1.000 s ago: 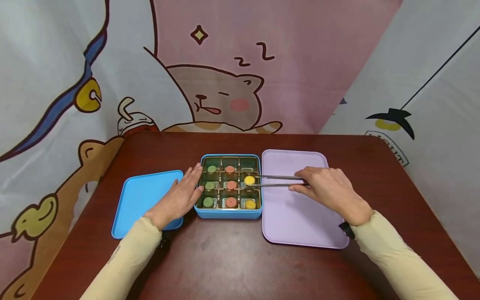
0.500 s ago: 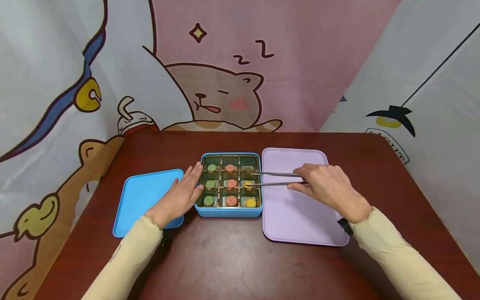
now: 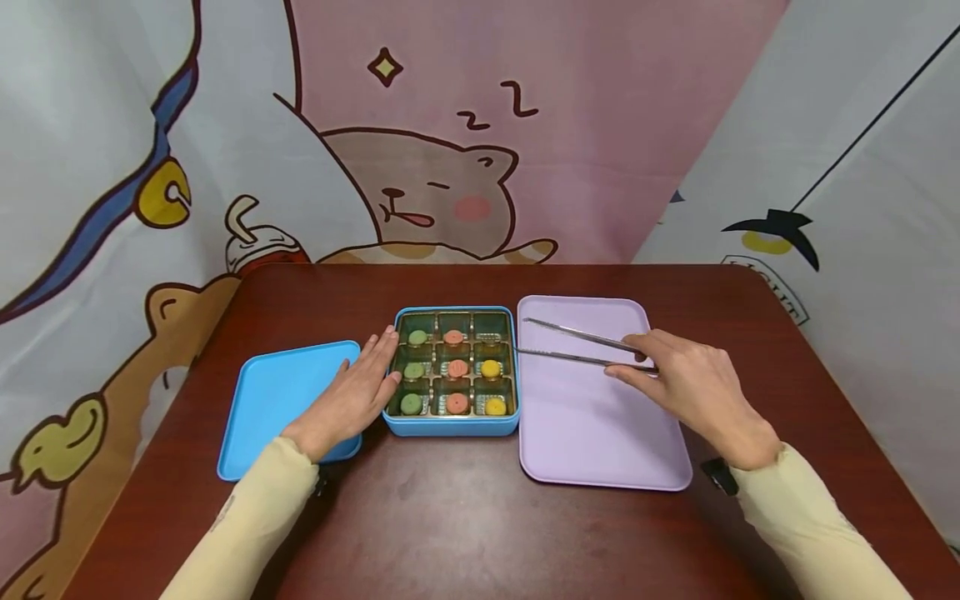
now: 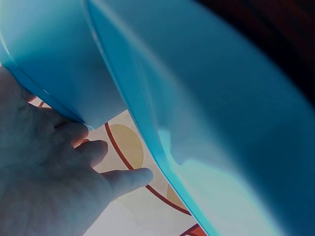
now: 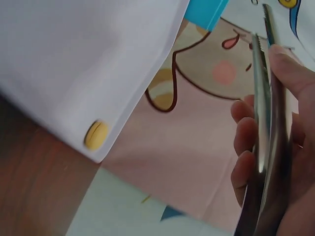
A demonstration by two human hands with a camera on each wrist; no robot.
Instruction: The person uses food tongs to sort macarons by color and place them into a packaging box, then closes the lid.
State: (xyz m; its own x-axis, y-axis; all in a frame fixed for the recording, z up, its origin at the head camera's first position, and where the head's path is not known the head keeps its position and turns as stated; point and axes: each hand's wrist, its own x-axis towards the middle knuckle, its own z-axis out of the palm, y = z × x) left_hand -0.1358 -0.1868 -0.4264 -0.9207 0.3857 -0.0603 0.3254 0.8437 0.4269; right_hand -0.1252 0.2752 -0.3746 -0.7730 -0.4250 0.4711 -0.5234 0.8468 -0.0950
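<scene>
- Head view: the right hand (image 3: 693,392) pinches a pair of metal tongs (image 3: 577,347) near their back end. A second ago their tips reached into the blue box (image 3: 450,425) around the yellow sweet (image 3: 491,367) in the middle row; now they have pulled back over the purple tray (image 3: 600,433), tips spread apart and holding nothing.
- The yellow sweet now sits alone in the right cell of the middle row; the box holds eight round sweets, and its top right cell shows only a liner.
- The left hand (image 3: 352,396) has stayed where it was, fingers straight and flat against the left wall of the box, its heel over the blue lid (image 3: 277,400) that lies on the counter (image 3: 465,525).
- Left wrist view: the left hand (image 4: 49,172) lies relaxed with loosely spread fingers beside a blue wall; whether that is the box or the lid cannot be told.
- Right wrist view: the fingers (image 5: 246,147) and thumb of the right hand curl around the tongs (image 5: 266,137), whose toothed tip shows against the backdrop.
</scene>
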